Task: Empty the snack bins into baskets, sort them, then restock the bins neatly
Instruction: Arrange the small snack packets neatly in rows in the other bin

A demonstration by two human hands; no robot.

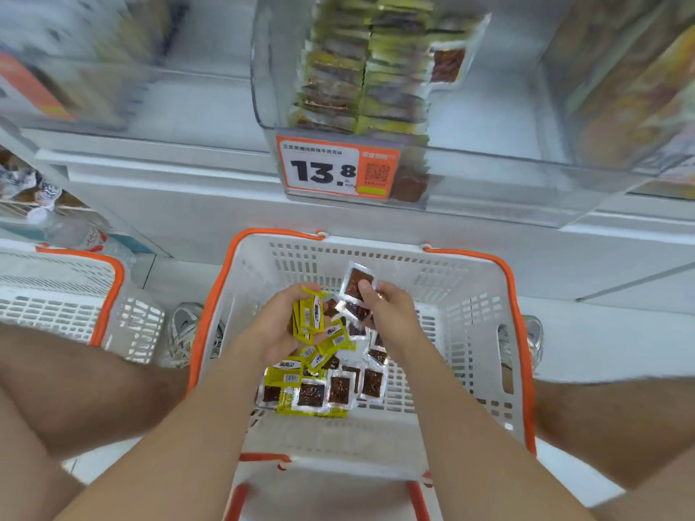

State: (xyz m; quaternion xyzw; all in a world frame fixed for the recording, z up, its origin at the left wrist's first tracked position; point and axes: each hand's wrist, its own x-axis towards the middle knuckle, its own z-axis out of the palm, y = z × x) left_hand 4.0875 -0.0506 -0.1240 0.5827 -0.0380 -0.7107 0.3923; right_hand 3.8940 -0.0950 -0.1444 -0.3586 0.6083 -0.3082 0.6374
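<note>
A white basket with an orange rim stands on the floor between my knees. Several small snack packets, yellow-backed with clear fronts showing brown pieces, lie heaped on its bottom. My left hand grips a stack of yellow packets above the heap. My right hand pinches a clear-fronted packet and holds more beneath it. Above, a clear bin holds a neat row of the same packets behind a 13.8 price tag.
A second white and orange basket stands at the left. Blurred clear bins with other snacks flank the middle one: left bin, right bin. A shoe shows beside the basket. My bare knees frame both sides.
</note>
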